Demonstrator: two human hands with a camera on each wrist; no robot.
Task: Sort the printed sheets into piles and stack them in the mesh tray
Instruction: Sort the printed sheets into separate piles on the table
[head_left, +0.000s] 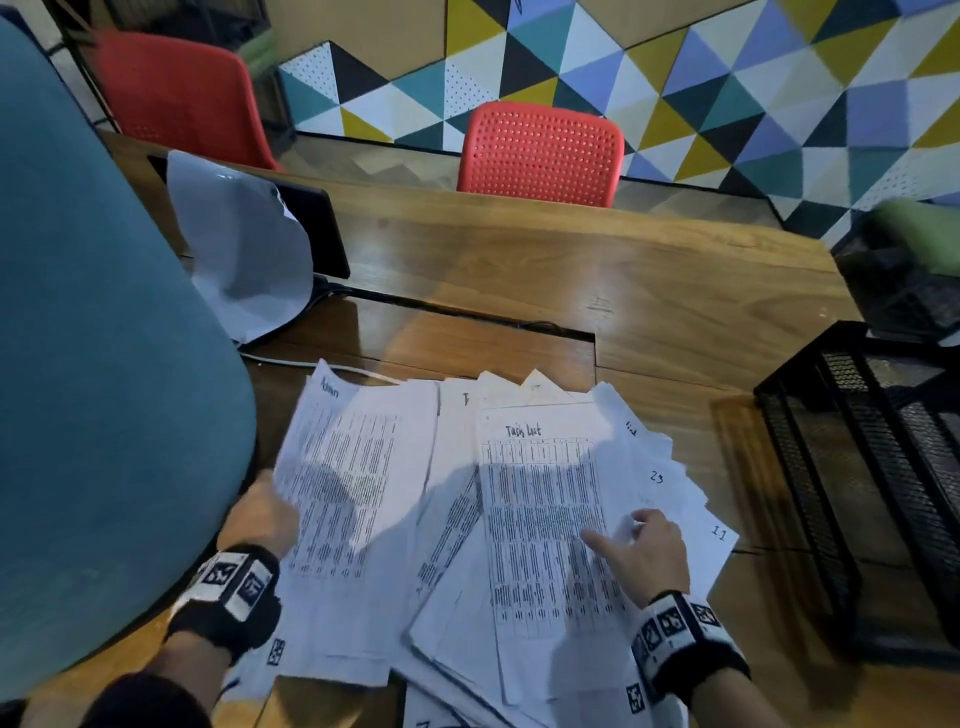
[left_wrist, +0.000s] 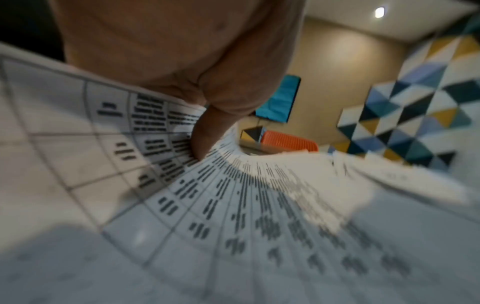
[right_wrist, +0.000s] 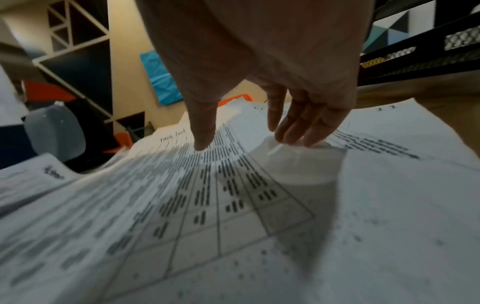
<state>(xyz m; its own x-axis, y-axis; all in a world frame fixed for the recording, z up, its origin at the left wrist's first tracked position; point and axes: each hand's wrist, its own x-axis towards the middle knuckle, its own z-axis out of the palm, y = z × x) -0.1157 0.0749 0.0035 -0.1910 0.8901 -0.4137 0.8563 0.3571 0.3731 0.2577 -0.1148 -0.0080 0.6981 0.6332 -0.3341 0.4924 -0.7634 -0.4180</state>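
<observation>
Several printed sheets (head_left: 467, 519) lie fanned out on the wooden table (head_left: 571, 270). My left hand (head_left: 272, 506) pinches the left edge of a table-printed sheet headed "Admin" (head_left: 348, 467); its thumb (left_wrist: 205, 142) presses on top and the other fingers are hidden beneath. My right hand (head_left: 615, 530) rests on the "Task List" sheet (head_left: 540, 519), thumb (right_wrist: 203, 142) on the print and nearly straight fingers (right_wrist: 298, 135) at its right edge, where the paper bulges a little. The black mesh tray (head_left: 810, 467) stands to the right, its wall (right_wrist: 415, 51) just beyond the right hand.
A teal chair back (head_left: 104, 389) fills the left side beside my left arm. A crumpled white sheet (head_left: 244, 249) leans on a dark flat panel (head_left: 327, 234) at the back left. Red chairs (head_left: 540, 156) stand behind the table, near a patterned wall.
</observation>
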